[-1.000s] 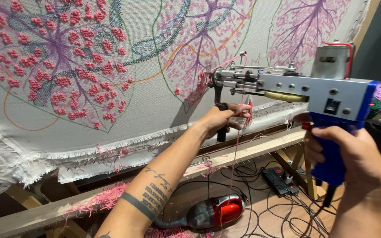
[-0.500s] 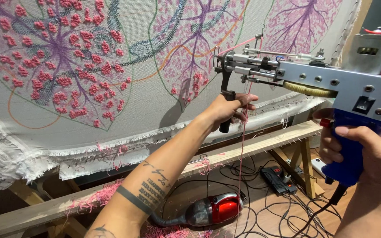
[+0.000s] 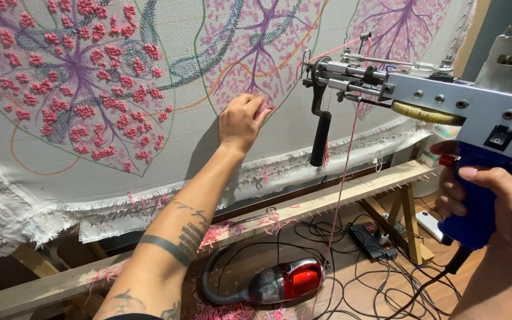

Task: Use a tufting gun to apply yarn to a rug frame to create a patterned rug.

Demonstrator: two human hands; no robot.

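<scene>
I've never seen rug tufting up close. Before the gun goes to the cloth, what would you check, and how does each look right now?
1. Right hand grips the tufting gun handle: ok.
2. Pink yarn runs to the gun's front: ok; threaded through the needle: cannot tell.
3. Left hand off the gun's black front grip: not ok; it rests on the cloth.
4. Cloth taut on the wooden frame: ok.
5. Floor cables untangled: not ok.
</scene>
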